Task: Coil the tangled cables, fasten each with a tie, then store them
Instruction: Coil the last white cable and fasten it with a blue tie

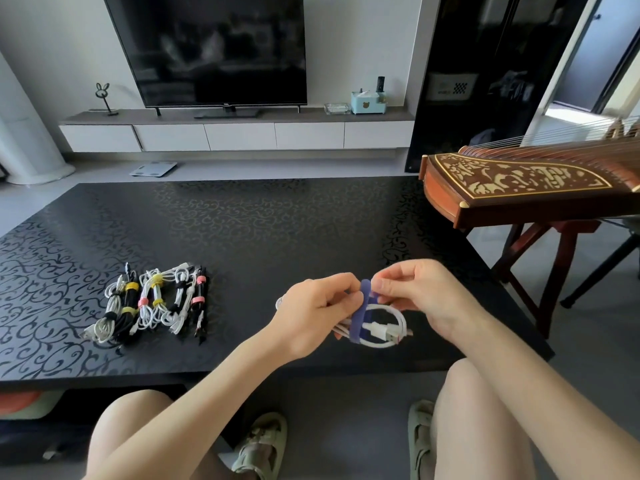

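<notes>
A coiled white USB cable (388,329) hangs above the near right part of the black patterned table (259,220). My left hand (311,313) grips the coil's left side. A blue-purple tie (360,313) wraps around the coil, and my right hand (415,289) pinches the tie's upper end. Several coiled white and black cables (152,303), bound with yellow, pink and black ties, lie side by side on the table's left.
A brown wooden zither (526,188) on a stand juts over the table's right corner. Beyond the table stand a TV (211,50) on a low cabinet and a black glossy cabinet (485,74). My knees and sandals are below the table's near edge.
</notes>
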